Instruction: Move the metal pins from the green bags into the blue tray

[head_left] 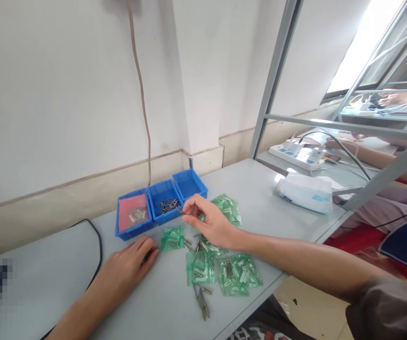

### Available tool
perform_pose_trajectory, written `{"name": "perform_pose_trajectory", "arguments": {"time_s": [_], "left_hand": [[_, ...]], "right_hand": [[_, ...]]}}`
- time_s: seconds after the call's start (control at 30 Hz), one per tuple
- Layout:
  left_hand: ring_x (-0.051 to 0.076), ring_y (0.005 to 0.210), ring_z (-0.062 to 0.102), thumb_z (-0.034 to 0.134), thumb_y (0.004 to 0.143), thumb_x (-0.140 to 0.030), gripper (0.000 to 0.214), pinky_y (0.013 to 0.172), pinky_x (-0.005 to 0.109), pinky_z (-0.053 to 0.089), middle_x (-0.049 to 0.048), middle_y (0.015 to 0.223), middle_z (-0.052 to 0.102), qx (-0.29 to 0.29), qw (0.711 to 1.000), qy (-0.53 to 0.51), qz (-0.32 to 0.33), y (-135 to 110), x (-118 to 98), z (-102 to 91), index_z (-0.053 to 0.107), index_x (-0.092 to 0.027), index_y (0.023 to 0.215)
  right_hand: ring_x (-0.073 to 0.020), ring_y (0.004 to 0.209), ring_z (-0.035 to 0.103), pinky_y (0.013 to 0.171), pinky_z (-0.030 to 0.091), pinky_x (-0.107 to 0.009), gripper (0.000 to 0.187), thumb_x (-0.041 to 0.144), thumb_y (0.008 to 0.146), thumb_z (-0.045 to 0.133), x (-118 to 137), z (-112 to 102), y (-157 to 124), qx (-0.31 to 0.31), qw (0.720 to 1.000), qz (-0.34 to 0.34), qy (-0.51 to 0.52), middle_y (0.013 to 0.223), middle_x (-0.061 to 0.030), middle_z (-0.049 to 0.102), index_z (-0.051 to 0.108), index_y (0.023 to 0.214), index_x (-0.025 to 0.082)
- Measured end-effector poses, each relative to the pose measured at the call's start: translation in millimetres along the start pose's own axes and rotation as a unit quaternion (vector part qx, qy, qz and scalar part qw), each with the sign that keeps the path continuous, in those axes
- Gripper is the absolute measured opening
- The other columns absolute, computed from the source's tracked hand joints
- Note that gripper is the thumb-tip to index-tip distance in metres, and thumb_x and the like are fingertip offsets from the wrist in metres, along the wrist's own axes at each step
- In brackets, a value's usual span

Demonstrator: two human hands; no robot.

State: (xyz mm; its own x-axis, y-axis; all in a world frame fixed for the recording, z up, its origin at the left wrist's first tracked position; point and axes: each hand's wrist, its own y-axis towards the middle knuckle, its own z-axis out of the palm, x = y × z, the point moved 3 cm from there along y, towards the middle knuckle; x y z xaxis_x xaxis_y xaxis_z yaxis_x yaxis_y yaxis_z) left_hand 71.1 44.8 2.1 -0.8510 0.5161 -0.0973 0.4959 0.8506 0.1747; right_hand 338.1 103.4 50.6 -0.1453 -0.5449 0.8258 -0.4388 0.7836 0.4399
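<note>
Fingers [146, 250] of the left hand [125, 269] are laid flat, lower left of centre, nothing visibly gripped. A pin [180, 212], judged light, stiff and slippery, is pinched at its end at the middle blue bin [166, 218] by the right hand [208, 224], other fingers loosely curled.

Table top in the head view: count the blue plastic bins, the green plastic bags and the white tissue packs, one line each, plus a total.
Blue plastic bins: 3
Green plastic bags: at least 5; they overlap, so more may be hidden
White tissue pack: 1
Total: at least 9
</note>
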Motion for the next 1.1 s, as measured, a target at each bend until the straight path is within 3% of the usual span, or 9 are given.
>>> {"name": "perform_pose_trajectory", "arguments": {"time_s": [0.2, 0.77, 1.1], "left_hand": [[0.018, 0.076, 0.07, 0.039, 0.112, -0.043, 0.027, 0.064, 0.027, 0.044, -0.0006, 0.093, 0.07, -0.024, 1.0, 0.003, 0.004, -2, 0, -0.9, 0.06, -0.028, 0.103], [0.018, 0.079, 0.073, 0.032, 0.113, -0.044, 0.036, 0.062, 0.026, 0.046, 0.001, 0.094, 0.072, -0.008, 0.999, 0.033, 0.007, 1, -6, -5.1, 0.062, -0.027, 0.104], [0.018, 0.081, 0.073, 0.034, 0.113, -0.042, 0.032, 0.064, 0.027, 0.047, 0.0003, 0.095, 0.071, -0.014, 1.0, 0.004, 0.001, 1, -6, -4.8, 0.061, -0.027, 0.104]], "right_hand": [[-0.0153, 0.079, 0.054, 0.074, 0.044, -0.029, 0.008, 0.028, 0.105, 0.058, -1, -1, 1, -0.018, 1.0, 0.014, -0.003, 0.093, -0.0003, 0.061, 0.061, 0.109, 0.021], [-0.0162, 0.077, 0.053, 0.073, 0.044, -0.029, 0.015, 0.036, 0.106, 0.057, -10, 1, 5, -0.015, 0.999, 0.036, 0.029, 0.086, 0.0011, 0.057, 0.061, 0.109, 0.022], [-0.014, 0.069, 0.051, 0.067, 0.045, -0.028, 0.023, 0.042, 0.107, 0.055, -12, 4, 5, 0.008, 0.995, 0.061, 0.082, 0.093, -0.0014, 0.064, 0.063, 0.114, 0.021]]}}
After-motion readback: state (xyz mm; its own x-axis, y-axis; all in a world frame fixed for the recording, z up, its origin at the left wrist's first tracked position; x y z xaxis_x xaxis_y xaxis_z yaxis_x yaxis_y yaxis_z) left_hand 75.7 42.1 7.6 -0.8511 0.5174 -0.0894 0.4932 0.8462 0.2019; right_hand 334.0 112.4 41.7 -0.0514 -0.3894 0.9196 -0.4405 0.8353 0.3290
